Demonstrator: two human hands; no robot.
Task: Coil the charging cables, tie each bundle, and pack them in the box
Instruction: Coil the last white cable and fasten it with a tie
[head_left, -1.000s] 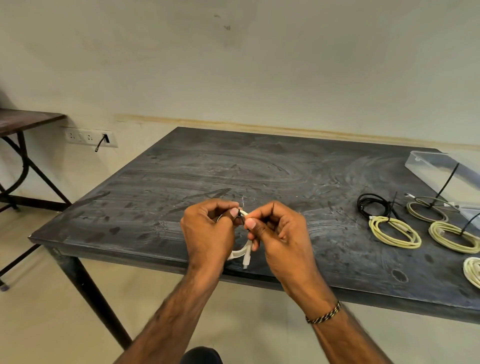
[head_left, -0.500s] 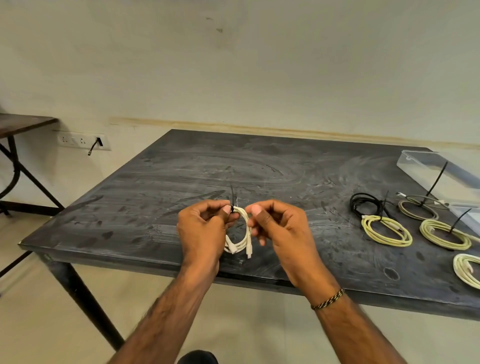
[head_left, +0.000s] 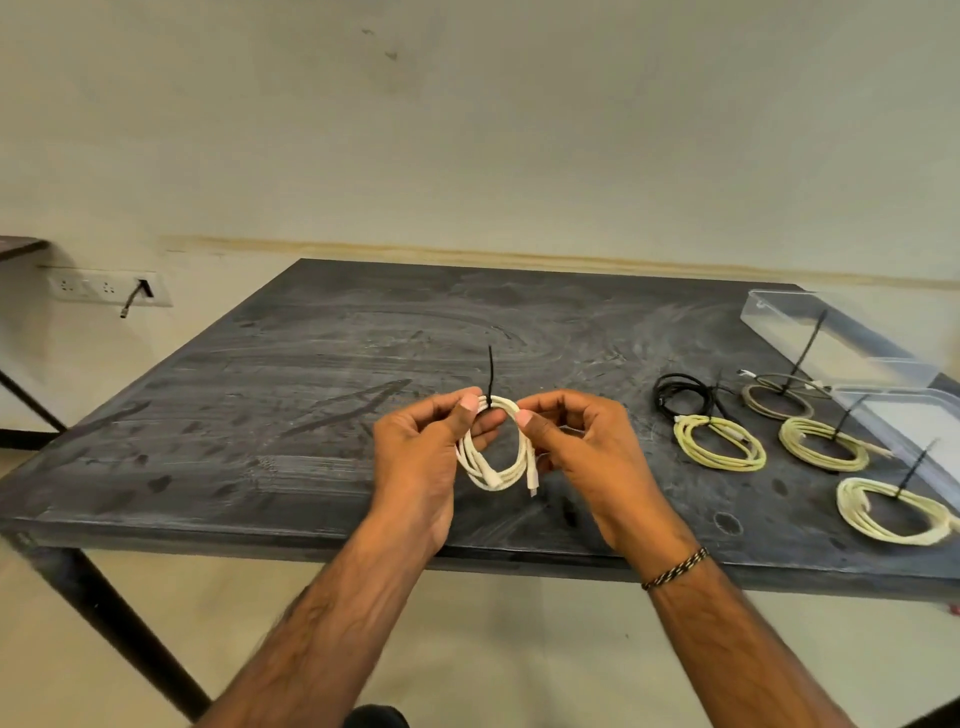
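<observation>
A small white coiled cable (head_left: 496, 475) hangs between my hands above the near part of the dark table (head_left: 322, 395). My left hand (head_left: 423, 457) pinches its top left, right where a black cable tie (head_left: 490, 375) sticks straight up. My right hand (head_left: 582, 457) pinches the coil's top right. Both plug ends dangle at the bottom right of the loop. At the far right, a clear plastic box (head_left: 831, 332) lies open with its lid beside it.
Several tied coils lie at the table's right: a black one (head_left: 680, 397), a grey one (head_left: 776, 402), and yellow ones (head_left: 719, 444) (head_left: 823, 447) (head_left: 893, 512). A wall socket strip (head_left: 104, 288) sits left, next to a second table's corner (head_left: 18, 244).
My hands have moved apart, so the white coil now shows as an open loop. The black tie's tail has come up to stand above the coil. The view shifted left.
</observation>
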